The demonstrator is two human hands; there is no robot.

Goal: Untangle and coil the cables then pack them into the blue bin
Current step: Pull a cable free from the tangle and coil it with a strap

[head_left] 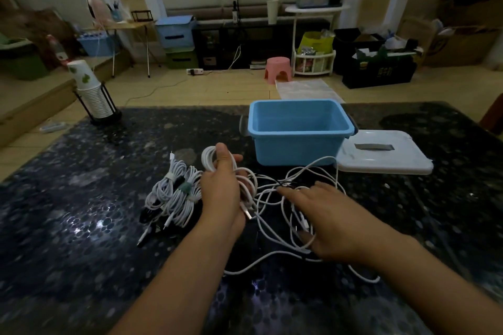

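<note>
At the centre of the frame the left hand [221, 185] has its grip closed around a partly wound white cable coil [217, 156], thumb across the loops, with a plug end hanging below the palm. Just right of it, the right hand [324, 221] lies with fingers spread and nearly straight over a loose tangle of white cables [296, 198] on the dark speckled tabletop [81, 198]; it grips nothing, though one strand loops around its thumb. Left of the left hand lie bundled white cables [177, 193], already coiled and tied with bands. The blue bin [299, 130] stands open above centre right, holding no cables. Its white lid [386, 155] lies flat just beside it on the right. A cup stack [91, 90] stands at upper left.
</note>
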